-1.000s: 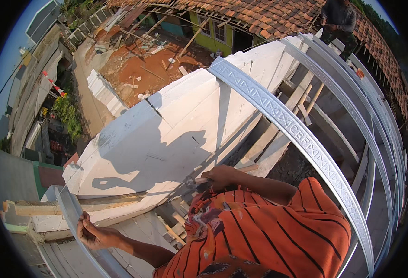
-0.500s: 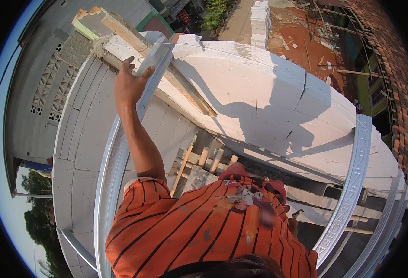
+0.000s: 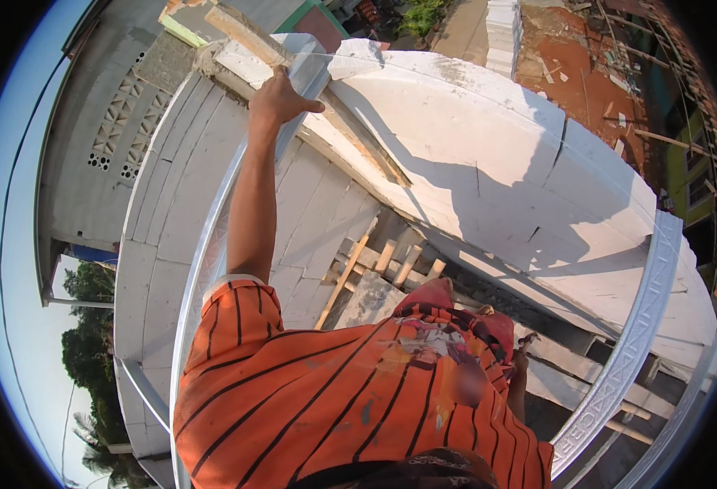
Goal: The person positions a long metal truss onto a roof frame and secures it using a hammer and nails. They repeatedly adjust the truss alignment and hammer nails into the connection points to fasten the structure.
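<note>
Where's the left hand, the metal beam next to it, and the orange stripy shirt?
Left hand (image 3: 278, 101): head view, back of the hand.
Metal beam (image 3: 211, 248): head view, its length left of the forearm.
Orange stripy shirt (image 3: 350, 399): head view, the striped middle.

Open air above white block wall (image 3: 456, 106), between long silvery metal channel (image 3: 211, 265) and embossed silvery metal beam (image 3: 629, 342); rough brown timber plank (image 3: 364, 141), crossing beneath channel, obstructs way beside left hand (image 3: 278, 102).

In front of me, the white wall (image 3: 456, 106) bears the end of the left beam (image 3: 216, 236) and, toward my right, the right beam (image 3: 615, 379). A rough chunk (image 3: 355, 59) sits on its top, just beside the left beam.
</note>
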The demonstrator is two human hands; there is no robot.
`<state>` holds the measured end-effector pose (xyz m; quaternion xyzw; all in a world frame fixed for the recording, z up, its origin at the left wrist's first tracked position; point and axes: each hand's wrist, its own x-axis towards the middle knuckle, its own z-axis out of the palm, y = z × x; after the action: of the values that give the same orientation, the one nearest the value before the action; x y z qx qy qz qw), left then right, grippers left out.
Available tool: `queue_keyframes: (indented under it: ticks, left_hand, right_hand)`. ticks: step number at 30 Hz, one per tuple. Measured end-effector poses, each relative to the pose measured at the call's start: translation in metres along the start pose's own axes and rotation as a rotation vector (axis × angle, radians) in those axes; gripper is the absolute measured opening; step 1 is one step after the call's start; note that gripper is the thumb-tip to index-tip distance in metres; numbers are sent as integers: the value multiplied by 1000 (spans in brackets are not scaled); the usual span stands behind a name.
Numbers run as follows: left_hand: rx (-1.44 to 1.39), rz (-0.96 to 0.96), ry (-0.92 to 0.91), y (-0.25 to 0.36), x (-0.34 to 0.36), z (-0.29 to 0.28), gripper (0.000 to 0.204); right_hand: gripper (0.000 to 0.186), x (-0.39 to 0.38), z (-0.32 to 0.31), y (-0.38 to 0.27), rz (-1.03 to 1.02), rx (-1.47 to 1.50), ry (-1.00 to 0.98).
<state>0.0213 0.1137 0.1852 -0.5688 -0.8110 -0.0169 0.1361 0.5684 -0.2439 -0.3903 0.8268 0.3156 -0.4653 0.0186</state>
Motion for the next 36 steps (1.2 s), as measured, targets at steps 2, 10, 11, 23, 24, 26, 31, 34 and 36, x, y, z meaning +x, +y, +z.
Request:
queue_keyframes:
  ticks: [2, 10, 11, 23, 24, 26, 31, 34, 36]
  left_hand:
    - [39, 1, 46, 2, -1, 2, 89]
    - [145, -32, 63, 11, -5, 0, 83]
    - [172, -35, 54, 8, -1, 1, 81]
    - [75, 31, 54, 7, 10, 8, 61]
    - [82, 36, 83, 9, 10, 12, 58]
    - [88, 48, 96, 14, 5, 12, 56]
    - [115, 38, 38, 13, 6, -2, 61]
    - [109, 34, -11, 4, 11, -1, 76]
    - [76, 50, -18, 0, 14, 0, 81]
  right_hand:
    - [27, 1, -2, -3, -8, 2, 3]
    - [26, -1, -10, 5, -13, -43, -21]
    - [26, 1, -12, 2, -21, -50, -21]
    - [25, 12, -21, 12, -25, -99, -47]
    - [25, 16, -21, 10, -33, -101, -44]
    - [25, 16, -21, 5, -39, -90, -46]
    - [24, 26, -19, -1, -64, -70, -47]
    - [24, 26, -21, 2, -69, -72, -50]
    - [24, 29, -25, 1, -79, -80, -49]
